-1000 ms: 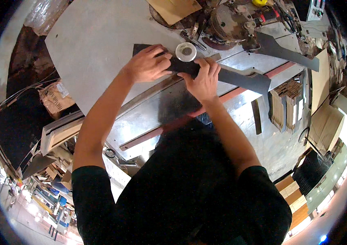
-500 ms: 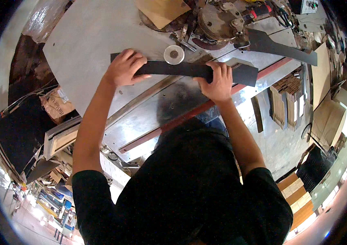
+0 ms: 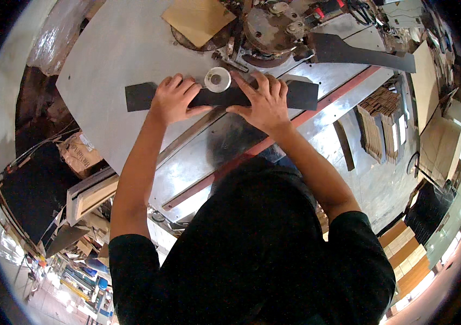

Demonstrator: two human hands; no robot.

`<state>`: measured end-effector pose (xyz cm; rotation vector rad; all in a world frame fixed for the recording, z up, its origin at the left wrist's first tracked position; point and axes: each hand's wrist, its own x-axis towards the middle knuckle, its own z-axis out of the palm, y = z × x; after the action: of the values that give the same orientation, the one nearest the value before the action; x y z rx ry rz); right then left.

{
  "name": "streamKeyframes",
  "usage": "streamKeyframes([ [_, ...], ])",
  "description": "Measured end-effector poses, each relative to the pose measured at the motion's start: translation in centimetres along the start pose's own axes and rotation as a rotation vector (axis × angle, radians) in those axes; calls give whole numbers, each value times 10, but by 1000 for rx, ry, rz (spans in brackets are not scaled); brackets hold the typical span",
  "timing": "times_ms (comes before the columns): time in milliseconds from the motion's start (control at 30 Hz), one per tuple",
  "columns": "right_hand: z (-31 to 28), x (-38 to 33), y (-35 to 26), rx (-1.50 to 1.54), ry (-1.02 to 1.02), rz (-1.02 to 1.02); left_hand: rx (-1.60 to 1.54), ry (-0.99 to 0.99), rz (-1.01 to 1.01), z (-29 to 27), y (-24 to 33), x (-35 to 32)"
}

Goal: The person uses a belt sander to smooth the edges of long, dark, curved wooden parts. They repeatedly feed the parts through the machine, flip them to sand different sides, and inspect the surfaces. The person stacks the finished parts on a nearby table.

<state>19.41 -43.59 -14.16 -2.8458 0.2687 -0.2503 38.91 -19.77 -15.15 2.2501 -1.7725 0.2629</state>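
A long dark board [image 3: 302, 96] with a curved edge lies flat on the grey metal machine table [image 3: 105, 54]. My left hand [image 3: 176, 100] grips it left of its middle, fingers over the far edge and thumb along the near side. On the right half, my right hand [image 3: 265, 103] holds it the same way, its index finger stretched toward a white round disc [image 3: 218, 79] with a dark centre. The disc stands at the board's far edge, between my hands. Whether the board touches it, I cannot tell.
Behind the disc stands a heavy, worn machine head [image 3: 271, 30]. A yellowish-brown sheet [image 3: 200, 21] lies left of it. Another dark curved board [image 3: 360, 53] rests at the far right. Stacked brown pieces [image 3: 374, 127] are beyond a red strip [image 3: 273, 141] on the table.
The board has shifted left and swung nearly level, its right end moving away from me. My right hand has slid closer to my left hand. The whole view has shifted slightly.
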Motion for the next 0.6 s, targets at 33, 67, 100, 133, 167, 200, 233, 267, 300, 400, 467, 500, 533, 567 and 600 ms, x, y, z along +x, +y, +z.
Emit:
streamKeyframes([
  [33,2,0,2,-11,0,-23,6,-25,-9,-3,-1,-2],
  [67,3,0,3,-51,-3,-28,6,-19,-21,-6,-1,-3],
  [100,4,0,5,-63,7,-24,2,-20,-24,-7,-3,-3],
  [133,4,-2,4,-71,10,-22,-2,-25,-34,-9,-5,-6],
  [167,4,-3,3,-79,14,-21,-7,-31,-43,-9,-6,-10],
  [200,5,-4,3,-84,8,-13,-18,-57,-65,-9,-8,-16],
  [233,4,-4,2,-89,4,-5,-28,-83,-87,-9,-10,-20],
  [267,4,-4,1,-94,0,3,-37,-108,-108,-9,-12,-24],
  [300,5,-4,1,-75,19,-10,-18,-78,-97,-9,-13,-27],
  [400,7,-11,13,-19,47,-8,4,-28,-81,-17,-17,-27],
  [467,6,-30,43,24,20,28,-21,-51,-113,-19,-20,-37],
  [500,2,-40,56,14,28,124,-19,-36,-108,-17,-23,-40],
  [533,-3,-51,69,6,44,217,-9,-19,-103,-17,-24,-43],
  [567,-7,-55,73,2,60,309,4,-5,-98,-18,-26,-46],
  [600,-7,-57,72,44,82,374,10,-9,-99,-19,-27,-50],
])
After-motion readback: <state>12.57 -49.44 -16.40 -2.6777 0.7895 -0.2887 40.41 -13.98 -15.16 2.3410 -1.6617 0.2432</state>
